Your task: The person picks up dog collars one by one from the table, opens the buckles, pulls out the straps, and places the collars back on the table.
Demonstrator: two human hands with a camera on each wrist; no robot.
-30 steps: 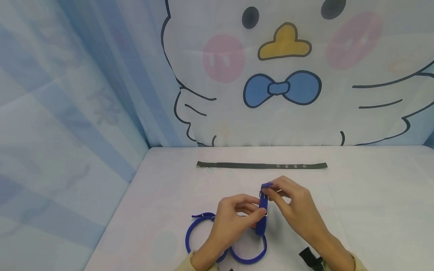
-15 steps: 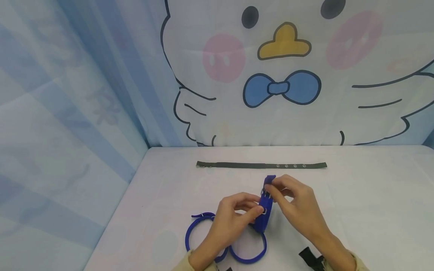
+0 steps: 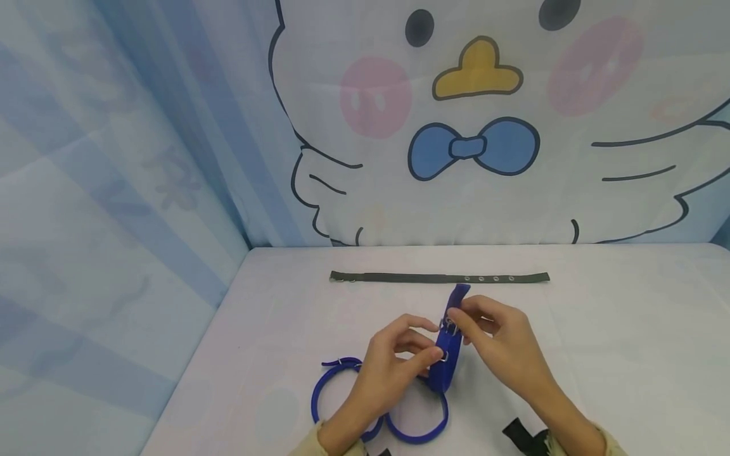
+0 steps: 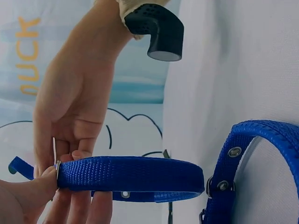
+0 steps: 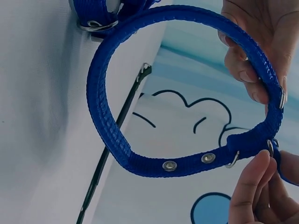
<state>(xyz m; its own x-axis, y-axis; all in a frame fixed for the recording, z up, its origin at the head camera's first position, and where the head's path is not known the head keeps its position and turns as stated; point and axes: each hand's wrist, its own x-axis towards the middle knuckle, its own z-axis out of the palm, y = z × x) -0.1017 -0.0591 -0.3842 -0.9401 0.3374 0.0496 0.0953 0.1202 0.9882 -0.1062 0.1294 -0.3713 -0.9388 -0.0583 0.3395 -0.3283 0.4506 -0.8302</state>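
A blue dog collar (image 3: 441,373), buckled into a loop, is held above the table by both hands. My left hand (image 3: 393,361) pinches its band by a metal ring, thumb on the near side, index finger stretched toward the buckle. With thumb and fingertips my right hand (image 3: 502,342) pinches the collar at the buckle; the strap's tail sticks up past it. In the right wrist view the collar (image 5: 93,88) shows its whole loop, with metal eyelets along the strap. Seen edge-on in the left wrist view, the collar (image 4: 131,172) is padded on the outside.
Two more looped blue collars lie on the white tabletop (image 3: 627,354): a left one (image 3: 315,396), partly behind my left forearm, and a right one (image 3: 419,439). A dark green collar (image 3: 399,277) lies straight along the back. Behind hangs a printed curtain (image 3: 479,209).
The strap's tail now stands longer and straighter above the buckle, where it was short and bent. The held collar has tilted slightly to the right. My left index finger has lifted and straightened.
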